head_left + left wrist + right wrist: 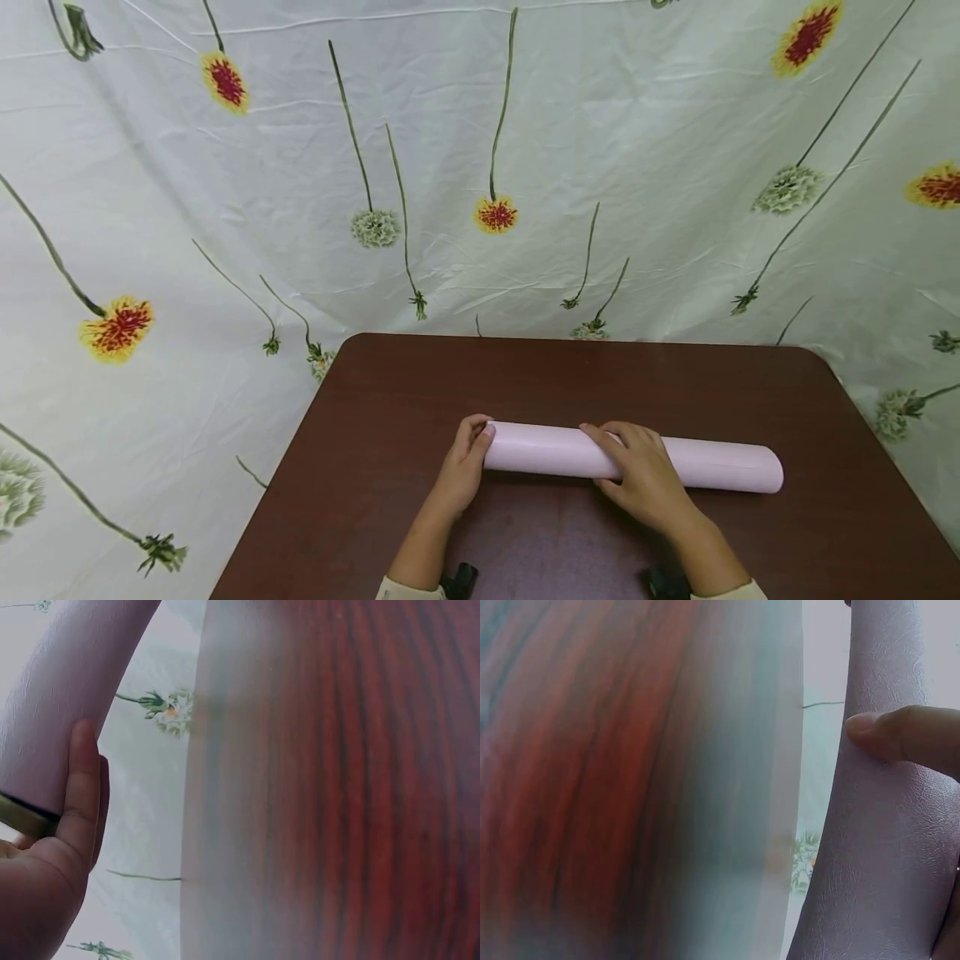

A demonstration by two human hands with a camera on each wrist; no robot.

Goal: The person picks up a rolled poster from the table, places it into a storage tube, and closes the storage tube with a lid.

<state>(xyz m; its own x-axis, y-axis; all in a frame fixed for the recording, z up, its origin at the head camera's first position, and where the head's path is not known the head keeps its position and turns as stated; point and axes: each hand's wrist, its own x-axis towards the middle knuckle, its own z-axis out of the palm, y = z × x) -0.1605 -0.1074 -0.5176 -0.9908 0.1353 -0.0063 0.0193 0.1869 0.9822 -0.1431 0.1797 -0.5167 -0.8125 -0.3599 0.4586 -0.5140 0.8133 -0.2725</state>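
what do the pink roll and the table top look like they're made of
Pink roll: looks like soft vinyl or faux leather sheet; the right wrist view shows a fine creased leather-like grain, matte. Table: dark reddish-brown wood or wood-look laminate, streaky grain, slight sheen; which one cannot be told.

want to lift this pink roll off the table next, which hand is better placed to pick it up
Probably the right hand: it lies over the pink roll nearer its middle, fingers draped across the top. The left hand only cups the roll's left end, so lifting from there would likely tip it.
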